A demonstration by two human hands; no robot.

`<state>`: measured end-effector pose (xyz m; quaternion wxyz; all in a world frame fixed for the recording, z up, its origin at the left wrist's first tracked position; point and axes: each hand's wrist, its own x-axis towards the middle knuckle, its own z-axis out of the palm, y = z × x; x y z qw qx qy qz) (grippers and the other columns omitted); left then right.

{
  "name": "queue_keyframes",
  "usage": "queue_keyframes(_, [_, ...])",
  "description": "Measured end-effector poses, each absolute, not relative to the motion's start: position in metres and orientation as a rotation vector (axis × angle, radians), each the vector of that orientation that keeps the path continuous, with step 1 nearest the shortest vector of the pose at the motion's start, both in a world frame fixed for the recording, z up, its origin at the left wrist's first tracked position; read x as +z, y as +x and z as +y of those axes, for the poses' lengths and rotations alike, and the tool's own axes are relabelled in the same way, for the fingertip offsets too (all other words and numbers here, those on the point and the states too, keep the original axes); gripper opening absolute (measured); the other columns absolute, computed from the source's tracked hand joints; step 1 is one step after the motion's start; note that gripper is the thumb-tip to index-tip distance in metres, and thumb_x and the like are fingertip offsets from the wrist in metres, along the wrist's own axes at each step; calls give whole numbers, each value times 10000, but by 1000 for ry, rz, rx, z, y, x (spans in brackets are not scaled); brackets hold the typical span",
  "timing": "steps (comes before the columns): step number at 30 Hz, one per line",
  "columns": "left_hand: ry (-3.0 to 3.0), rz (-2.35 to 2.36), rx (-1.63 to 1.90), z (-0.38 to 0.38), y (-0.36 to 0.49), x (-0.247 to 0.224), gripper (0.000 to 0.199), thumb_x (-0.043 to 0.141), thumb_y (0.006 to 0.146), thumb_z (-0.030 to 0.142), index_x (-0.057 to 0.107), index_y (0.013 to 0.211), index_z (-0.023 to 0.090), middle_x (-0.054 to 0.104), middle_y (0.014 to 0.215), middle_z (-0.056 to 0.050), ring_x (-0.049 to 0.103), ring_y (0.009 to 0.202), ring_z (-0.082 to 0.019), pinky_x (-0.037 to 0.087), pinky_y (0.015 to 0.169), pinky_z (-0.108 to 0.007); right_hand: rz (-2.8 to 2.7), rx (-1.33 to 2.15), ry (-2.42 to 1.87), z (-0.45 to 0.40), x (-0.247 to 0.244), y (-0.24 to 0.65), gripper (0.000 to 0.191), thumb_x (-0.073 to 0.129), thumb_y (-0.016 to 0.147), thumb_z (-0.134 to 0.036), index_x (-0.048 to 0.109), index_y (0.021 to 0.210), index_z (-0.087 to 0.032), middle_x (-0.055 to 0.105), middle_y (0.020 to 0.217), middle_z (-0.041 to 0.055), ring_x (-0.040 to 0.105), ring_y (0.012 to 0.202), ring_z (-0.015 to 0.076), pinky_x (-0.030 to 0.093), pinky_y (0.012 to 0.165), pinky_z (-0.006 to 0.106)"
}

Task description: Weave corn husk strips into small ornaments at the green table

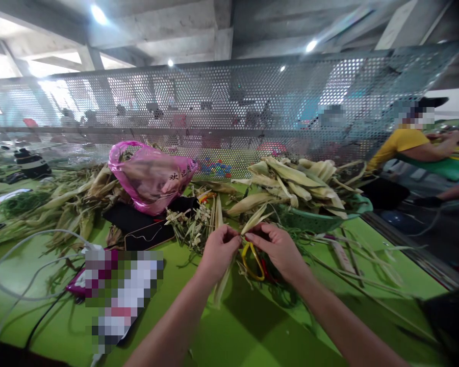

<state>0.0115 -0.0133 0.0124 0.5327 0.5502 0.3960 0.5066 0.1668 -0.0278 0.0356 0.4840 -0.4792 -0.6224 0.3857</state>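
Observation:
Near the middle of the green table, my left hand [220, 251] and my right hand [277, 247] meet fingertip to fingertip. Both are pinched on a pale corn husk strip [254, 219], which points up and to the right between them. Another long husk strip [222, 285] hangs below my left hand. Yellow-handled scissors [253, 265] lie just under my fingers, partly hidden by my right hand. Small pale husk pieces [193, 224] are heaped behind my left hand. A green basket [317, 221] piled with dry husks [298, 183] stands behind my right hand.
A pink plastic bag [153, 176] stands behind a dark phone [149, 236]. Husks [80, 199] cover the back left. A power strip [78, 285] with cables lies left. Behind rises a perforated metal screen [214, 97]. A person in a yellow shirt [409, 140] sits at the right.

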Motion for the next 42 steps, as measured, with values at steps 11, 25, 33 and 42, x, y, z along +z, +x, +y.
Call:
queue_keyframes(11, [1542, 1027, 1285, -20, 11, 21, 110, 571, 771, 246, 641, 834, 188, 621, 777, -23, 525, 701, -143, 378, 658, -235, -1700, 607, -1312, -33, 37, 161, 131, 593, 806, -323, 640, 809, -201, 663, 781, 24, 587, 739, 194, 438, 704, 299])
queue_keyframes(25, [1353, 972, 1232, -8, 7, 13, 198, 588, 771, 369, 578, 730, 175, 518, 621, 24, 467, 556, -99, 366, 565, -223, -1930, 636, -1338, -31, 45, 173, 148, 545, 833, -334, 589, 764, -210, 589, 681, -17, 532, 656, 162, 396, 621, 266])
queue_keyframes(33, [1233, 1033, 1300, -6, 3, 19, 209, 578, 770, 360, 541, 689, 170, 463, 570, 41, 434, 521, -86, 337, 530, -214, -2097, 482, -1569, -59, 20, 225, 465, 672, 682, -255, 580, 1137, -224, 611, 1145, 90, 605, 947, 265, 448, 830, 383])
queue_keyframes(42, [1178, 1039, 1336, -9, 4, 17, 211, 594, 740, 355, 540, 666, 165, 451, 548, 51, 421, 500, -75, 320, 515, -205, -2043, 368, -1853, -84, 59, 254, 386, 515, 840, -493, 634, 1108, -243, 640, 1143, 92, 645, 860, 250, 477, 736, 358])
